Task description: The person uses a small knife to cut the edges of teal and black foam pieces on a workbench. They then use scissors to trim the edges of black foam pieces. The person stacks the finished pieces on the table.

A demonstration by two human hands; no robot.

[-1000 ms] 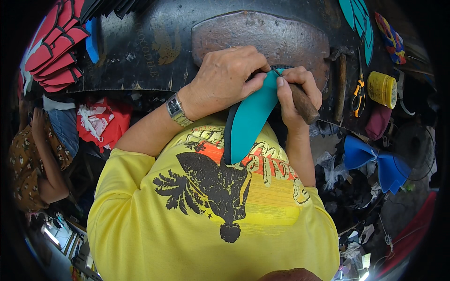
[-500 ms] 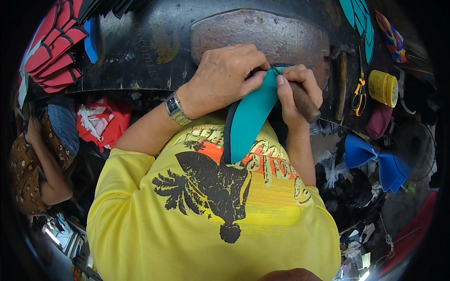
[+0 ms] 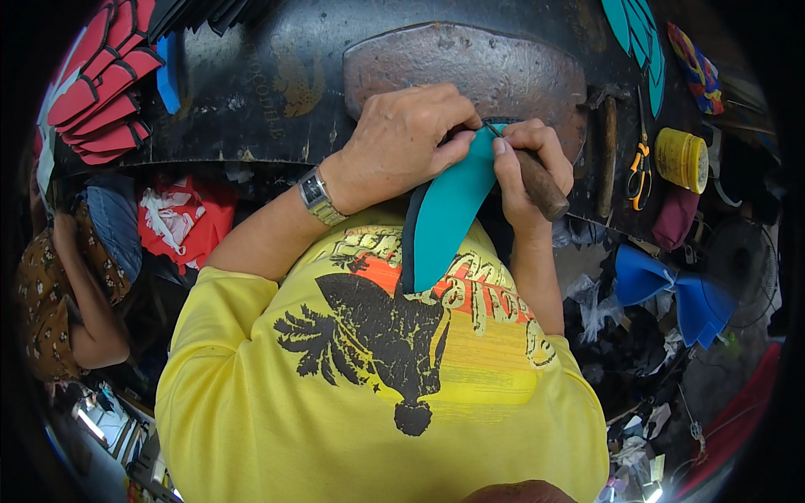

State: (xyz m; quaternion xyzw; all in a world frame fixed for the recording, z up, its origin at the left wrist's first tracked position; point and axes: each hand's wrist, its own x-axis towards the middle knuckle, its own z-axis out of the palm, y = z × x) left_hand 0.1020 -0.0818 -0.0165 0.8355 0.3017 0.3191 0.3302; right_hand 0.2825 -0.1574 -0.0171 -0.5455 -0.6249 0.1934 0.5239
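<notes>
The slab (image 3: pixel 465 71) is mottled rust-brown and grey. Left of it, the black table (image 3: pixel 222 121) bears a faded gold crocodile emblem (image 3: pixel 299 88); farther left come black-edged red pieces (image 3: pixel 109 80) and a bright blue strip (image 3: pixel 168 75). On the wearer's side of the slab are a teal sole piece (image 3: pixel 453 210) edged black and a yellow T-shirt (image 3: pixel 251 402) printed black and orange. To its right are orange-and-black-handled scissors (image 3: pixel 641 159) and a yellow jar (image 3: pixel 677 159).

We get decent light on the yellow shirt (image 3: pixel 360 411), white glare lower left, bendy edges, black corners.
</notes>
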